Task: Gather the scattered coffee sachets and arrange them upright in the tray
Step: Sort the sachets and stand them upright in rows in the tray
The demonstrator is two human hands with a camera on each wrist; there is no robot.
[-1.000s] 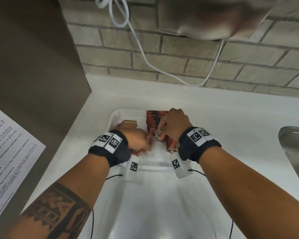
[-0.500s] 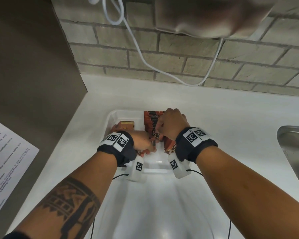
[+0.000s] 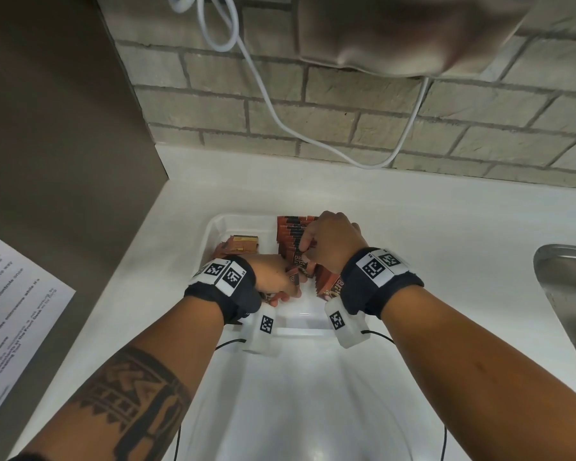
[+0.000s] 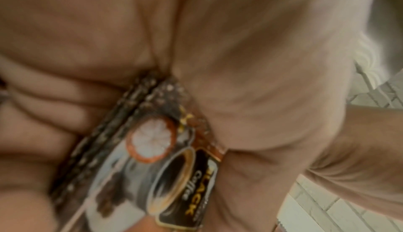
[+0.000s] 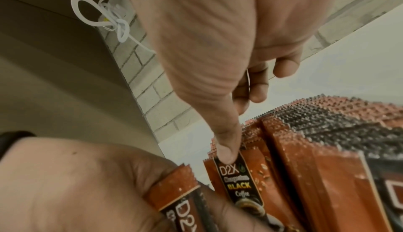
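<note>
I see both hands down in the white tray (image 3: 213,229) on the counter (image 3: 413,221). My left hand (image 3: 273,277) has fingers curled round a small bunch of coffee sachets (image 4: 157,163), clamped between thumb and fingers; left wrist view shows their crimped edges stacked in the grip. My right hand (image 3: 333,237) has its thumb (image 5: 226,151) pressed on the top edge of one upright sachet (image 5: 242,180), the other fingers curled behind it, pinching it against the row of standing sachets (image 3: 291,232) just beyond the fingertips. A few more sachets (image 3: 241,244) lie flat in the tray, beyond my left knuckles. Sink (image 3: 566,287) sits well right of the right hand.
</note>
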